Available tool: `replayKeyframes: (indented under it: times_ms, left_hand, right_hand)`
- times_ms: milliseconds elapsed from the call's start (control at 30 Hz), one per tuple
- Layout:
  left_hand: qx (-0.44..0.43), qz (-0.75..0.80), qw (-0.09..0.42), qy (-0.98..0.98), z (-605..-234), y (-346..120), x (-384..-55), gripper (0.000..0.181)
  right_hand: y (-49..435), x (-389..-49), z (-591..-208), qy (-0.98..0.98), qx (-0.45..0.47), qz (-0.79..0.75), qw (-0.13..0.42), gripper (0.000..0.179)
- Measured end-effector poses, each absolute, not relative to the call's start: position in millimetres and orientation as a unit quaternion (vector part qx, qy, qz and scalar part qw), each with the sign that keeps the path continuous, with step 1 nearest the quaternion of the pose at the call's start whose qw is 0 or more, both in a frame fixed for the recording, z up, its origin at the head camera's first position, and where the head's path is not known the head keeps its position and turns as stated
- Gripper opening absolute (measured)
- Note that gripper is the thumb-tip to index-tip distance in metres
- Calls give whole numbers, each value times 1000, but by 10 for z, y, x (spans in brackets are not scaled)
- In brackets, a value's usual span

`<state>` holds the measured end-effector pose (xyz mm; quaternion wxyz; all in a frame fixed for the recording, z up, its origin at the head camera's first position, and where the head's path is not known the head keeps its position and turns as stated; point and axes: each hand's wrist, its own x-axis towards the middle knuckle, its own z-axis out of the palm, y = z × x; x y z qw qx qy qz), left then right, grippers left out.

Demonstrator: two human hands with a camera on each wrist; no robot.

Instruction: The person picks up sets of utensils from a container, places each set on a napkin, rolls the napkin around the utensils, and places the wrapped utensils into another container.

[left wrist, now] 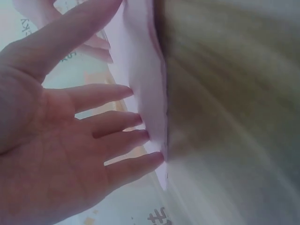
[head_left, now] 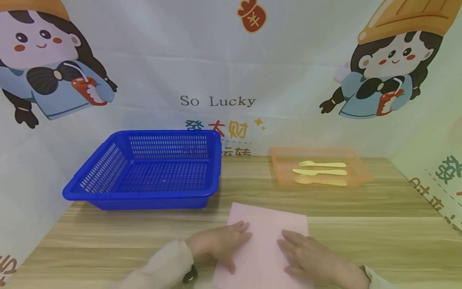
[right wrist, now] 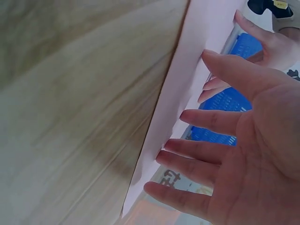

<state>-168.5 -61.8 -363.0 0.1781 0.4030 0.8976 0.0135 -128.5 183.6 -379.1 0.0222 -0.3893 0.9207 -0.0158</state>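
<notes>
Two bare hands rested on a pink sheet [head_left: 261, 237], which lay on the wood-grain table [head_left: 368, 241] at its near side. The person's left hand [head_left: 221, 243], below a pale sleeve [head_left: 171, 259] and a black item [head_left: 190, 275] at the wrist, touched the sheet's left part; the right hand [head_left: 310, 257] touched its right part. Both grips were released, the fingers extended and slightly spread with nothing clasped, and the wrist views showed fingertips meeting the pink surface. Farther back, to the left of the sheet, stood a blue basket [head_left: 144, 196] with slotted walls. Across from it, at back right, sat a translucent orange tray [head_left: 275, 166] bearing a yellow fork [head_left: 321, 164] and, just nearer, a yellow knife [head_left: 319, 172]; a third yellow piece [head_left: 319, 182] showed through the near wall, its kind unclear. Behind everything hung a white backdrop [head_left: 216, 72] printed with cartoon figures and the words "So Lucky."
</notes>
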Motion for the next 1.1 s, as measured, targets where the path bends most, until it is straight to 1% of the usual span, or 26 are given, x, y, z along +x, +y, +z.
replayKeyframes:
  times_ms: [500,533,667,767,800,1100]
  left_hand:
    - [373,41,220,901,-3644,-625,-1874,90]
    - [370,41,221,901,-3641,-626,-1888,90]
    - [355,40,223,907,-3626,-635,-1922,88]
    - [350,40,223,909,-3617,-649,-1951,89]
    - [350,41,223,909,-3616,-653,-1962,89]
    - [335,55,236,911,-3614,-686,-2029,89]
  right_hand:
    - [1848,-1262,-3812,933,-358,-36,29,50]
    - [1853,-1270,-3826,932,-361,-33,23,50]
    - [1852,-1298,-3869,922,-386,-10,-33,47]
    - [1835,-1303,-3859,918,-392,5,-56,43]
    - [1828,-1301,-3848,920,-388,4,-51,42]
    - [1806,-1317,-3827,918,-391,11,-59,37]
